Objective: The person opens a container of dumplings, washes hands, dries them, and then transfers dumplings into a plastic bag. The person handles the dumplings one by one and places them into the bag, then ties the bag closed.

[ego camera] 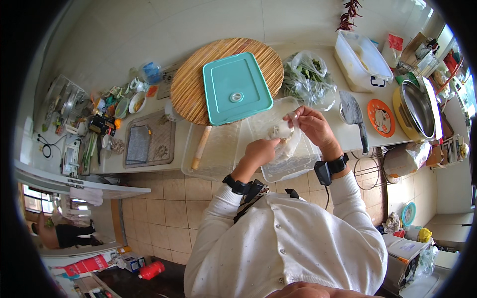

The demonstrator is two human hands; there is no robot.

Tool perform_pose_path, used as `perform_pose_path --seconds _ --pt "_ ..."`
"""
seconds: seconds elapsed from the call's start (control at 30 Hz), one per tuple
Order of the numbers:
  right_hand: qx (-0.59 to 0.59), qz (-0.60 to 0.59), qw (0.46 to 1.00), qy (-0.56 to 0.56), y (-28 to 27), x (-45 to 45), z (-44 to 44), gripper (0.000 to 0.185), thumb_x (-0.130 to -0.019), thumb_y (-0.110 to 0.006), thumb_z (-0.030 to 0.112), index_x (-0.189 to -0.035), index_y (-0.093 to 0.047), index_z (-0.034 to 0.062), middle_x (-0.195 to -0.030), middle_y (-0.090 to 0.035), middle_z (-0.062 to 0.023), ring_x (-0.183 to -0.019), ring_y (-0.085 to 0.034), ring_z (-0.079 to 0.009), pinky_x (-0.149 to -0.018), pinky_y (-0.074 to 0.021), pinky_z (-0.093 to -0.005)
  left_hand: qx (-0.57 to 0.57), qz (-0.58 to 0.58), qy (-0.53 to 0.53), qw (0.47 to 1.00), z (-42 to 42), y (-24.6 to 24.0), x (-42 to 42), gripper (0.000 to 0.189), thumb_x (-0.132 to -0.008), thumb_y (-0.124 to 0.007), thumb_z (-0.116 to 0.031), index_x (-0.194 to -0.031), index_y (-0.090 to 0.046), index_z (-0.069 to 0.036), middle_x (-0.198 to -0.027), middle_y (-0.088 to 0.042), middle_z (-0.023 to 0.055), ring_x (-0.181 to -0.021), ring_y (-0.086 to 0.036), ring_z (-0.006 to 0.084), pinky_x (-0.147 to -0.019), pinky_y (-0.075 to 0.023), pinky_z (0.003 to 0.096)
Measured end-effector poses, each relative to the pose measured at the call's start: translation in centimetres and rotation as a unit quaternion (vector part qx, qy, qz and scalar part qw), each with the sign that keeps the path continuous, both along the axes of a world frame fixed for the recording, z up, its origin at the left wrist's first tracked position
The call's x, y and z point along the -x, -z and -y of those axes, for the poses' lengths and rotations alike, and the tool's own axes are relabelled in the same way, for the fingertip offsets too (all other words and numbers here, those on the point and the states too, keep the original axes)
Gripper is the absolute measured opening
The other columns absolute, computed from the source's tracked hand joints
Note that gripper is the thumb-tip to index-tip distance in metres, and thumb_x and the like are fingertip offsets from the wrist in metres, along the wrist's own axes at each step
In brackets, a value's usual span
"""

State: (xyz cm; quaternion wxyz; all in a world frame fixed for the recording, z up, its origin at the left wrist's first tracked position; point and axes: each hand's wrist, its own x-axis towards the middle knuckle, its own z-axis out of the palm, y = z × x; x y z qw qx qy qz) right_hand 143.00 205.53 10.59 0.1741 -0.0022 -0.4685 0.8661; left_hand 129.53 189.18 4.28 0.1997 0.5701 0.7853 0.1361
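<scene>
A thin clear plastic bag (286,152) with pale, lumpy contents hangs between my hands. My right hand (313,126) pinches its upper edge between thumb and fingers. My left hand (261,152) is at the bag's left side with the index finger pointing into it; whether it grips the film is unclear. Beneath the bag sits a clear plastic container (274,175) near the counter's front edge. To its left, a wooden rolling pin (200,149) lies at a slant in another clear plastic tub (220,164). Behind them, a teal lid (238,80) rests on a round reed mat (188,83).
Right of the mat is a plastic bag of leafy greens (311,74). A cleaver (352,111), an orange plate (381,118) and a yellow-sided pan (404,111) follow along the counter (328,128). A large plastic bin (357,63) stands behind. A tray with a grey cloth (138,145) lies left.
</scene>
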Motion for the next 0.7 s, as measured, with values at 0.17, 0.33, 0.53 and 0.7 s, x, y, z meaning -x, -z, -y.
perform_pose_path --seconds 0.17,0.33,0.53,0.7 --pt "-0.015 0.0 1.0 0.025 -0.2 -0.7 -0.9 0.016 -0.087 -0.046 -0.004 -0.095 -0.057 0.0025 -0.124 -0.056 -0.0272 -0.07 -0.057 -0.0154 -0.066 -0.047 -0.0259 -0.128 0.099 -0.094 0.982 1.9 -3.2 2.1 0.037 -0.082 -0.056 -0.009 -0.118 -0.061 -0.015 -0.074 -0.064 0.016 -0.06 -0.061 0.0196 -0.058 -0.0475 0.0327" --pt "0.002 -0.039 0.999 0.038 1.3 -1.4 -1.5 0.014 -0.088 -0.048 -0.007 -0.093 -0.056 0.0043 -0.126 -0.053 -0.0267 -0.067 -0.064 -0.0165 -0.053 -0.0474 -0.0223 -0.319 0.315 -0.147 0.882 1.7 -5.4 2.5 0.021 -0.089 -0.051 -0.011 -0.106 -0.059 -0.002 -0.079 -0.061 -0.0007 -0.068 -0.057 0.0065 -0.062 -0.0438 0.0241" --pt "-0.02 0.099 0.995 0.0 3.7 -0.9 -1.0 0.015 -0.092 -0.06 0.016 -0.092 -0.055 0.0017 -0.118 -0.06 -0.0251 -0.062 -0.066 -0.0159 -0.047 -0.0493 -0.0189 -0.298 0.571 -0.102 0.758 1.6 -5.2 2.3 0.041 -0.084 -0.045 -0.004 -0.125 -0.049 -0.004 -0.107 -0.06 0.0076 -0.087 -0.061 0.0119 -0.076 -0.0443 0.0239" --pt "-0.135 0.186 0.973 -0.009 3.4 0.0 -0.9 0.03 -0.094 -0.058 0.028 -0.088 -0.062 -0.0015 -0.091 -0.068 -0.0163 -0.06 -0.066 -0.0171 -0.052 -0.0516 -0.026 -0.233 0.596 -0.087 0.764 0.8 -4.2 1.6 0.054 -0.087 -0.049 0.002 -0.139 -0.038 -0.01 -0.118 -0.06 0.0129 -0.072 -0.063 0.0106 -0.065 -0.0518 0.0223"
